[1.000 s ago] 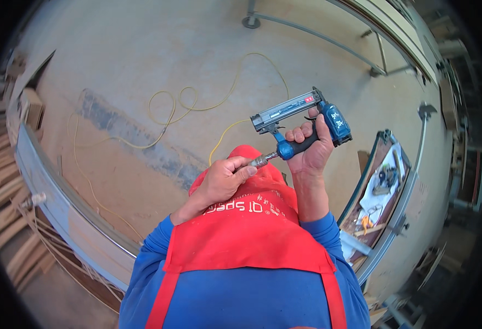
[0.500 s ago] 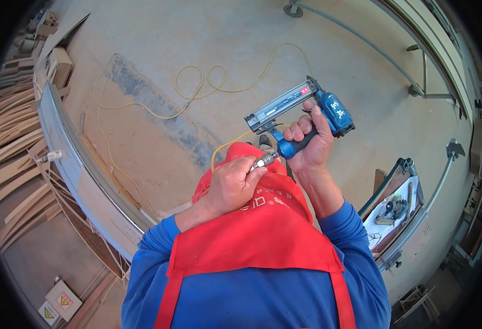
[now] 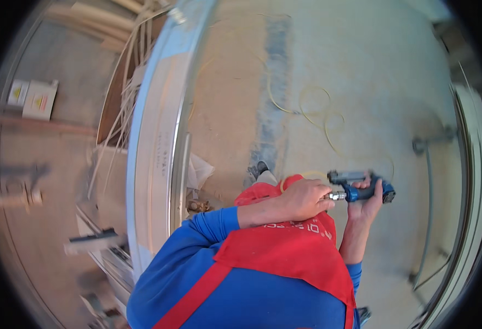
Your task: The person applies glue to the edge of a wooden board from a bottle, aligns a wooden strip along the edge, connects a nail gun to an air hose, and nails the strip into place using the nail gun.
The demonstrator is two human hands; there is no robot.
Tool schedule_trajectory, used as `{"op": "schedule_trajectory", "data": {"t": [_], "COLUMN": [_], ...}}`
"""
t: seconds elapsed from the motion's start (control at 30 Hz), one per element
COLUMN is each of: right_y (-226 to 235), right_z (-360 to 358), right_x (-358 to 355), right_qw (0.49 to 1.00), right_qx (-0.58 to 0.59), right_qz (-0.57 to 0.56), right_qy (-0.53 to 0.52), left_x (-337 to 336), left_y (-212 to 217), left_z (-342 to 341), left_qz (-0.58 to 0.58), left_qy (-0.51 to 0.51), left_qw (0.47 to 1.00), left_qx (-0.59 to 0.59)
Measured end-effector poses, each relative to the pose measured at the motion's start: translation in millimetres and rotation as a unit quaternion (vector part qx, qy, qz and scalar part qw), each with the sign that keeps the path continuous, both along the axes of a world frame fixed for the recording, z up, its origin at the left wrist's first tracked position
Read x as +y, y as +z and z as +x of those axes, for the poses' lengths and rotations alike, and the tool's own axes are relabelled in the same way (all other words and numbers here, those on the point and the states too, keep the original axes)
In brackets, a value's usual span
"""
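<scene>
Nail gun, blue and grey, held out right of the red apron, above the concrete floor. Right hand grip wrapped round the handle to steady it; left hand pinches the metal hose fitting at its base. Yellow hose coils far behind.

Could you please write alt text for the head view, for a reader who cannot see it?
Seen from above, a person in a blue shirt and red apron grips a blue pneumatic nail gun in the right hand, while the left hand holds its metal hose fitting. A yellow hose loops across the concrete floor.
</scene>
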State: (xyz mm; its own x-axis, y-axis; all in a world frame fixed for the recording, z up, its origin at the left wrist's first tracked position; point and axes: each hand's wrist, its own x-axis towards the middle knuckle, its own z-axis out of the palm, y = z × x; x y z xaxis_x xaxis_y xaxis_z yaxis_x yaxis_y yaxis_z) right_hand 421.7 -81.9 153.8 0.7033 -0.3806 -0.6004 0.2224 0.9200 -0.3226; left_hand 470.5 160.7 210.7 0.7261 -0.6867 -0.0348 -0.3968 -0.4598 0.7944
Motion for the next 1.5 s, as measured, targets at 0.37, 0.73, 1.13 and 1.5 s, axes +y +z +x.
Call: {"op": "schedule_trajectory", "data": {"t": [0.37, 0.73, 1.13, 1.5], "right_y": [-109.2, -47.8, -19.8, -80.0], "right_z": [106.6, 345.8, 687.3, 921.2], "right_x": [65.0, 192.4, 382.3, 648.6], "right_qw": [0.96, 0.91, 0.586, 0.179], "right_qx": [0.256, -0.001, -0.197, -0.442], "right_qz": [0.084, -0.373, -0.617, -0.702], "right_qy": [-0.077, 0.182, 0.487, 0.529], "left_x": [286.8, 490.3, 525.0, 525.0], "left_y": [-68.1, -105.2, -176.9, -167.6], "left_z": [94.6, 134.7, 206.4, 234.9], "left_qz": [-0.011, 0.084, 0.276, 0.277], "left_qy": [0.398, 0.67, 0.811, 0.856], "left_qw": [0.916, 0.737, 0.513, 0.434], "left_qx": [0.058, -0.033, -0.052, 0.05]}}
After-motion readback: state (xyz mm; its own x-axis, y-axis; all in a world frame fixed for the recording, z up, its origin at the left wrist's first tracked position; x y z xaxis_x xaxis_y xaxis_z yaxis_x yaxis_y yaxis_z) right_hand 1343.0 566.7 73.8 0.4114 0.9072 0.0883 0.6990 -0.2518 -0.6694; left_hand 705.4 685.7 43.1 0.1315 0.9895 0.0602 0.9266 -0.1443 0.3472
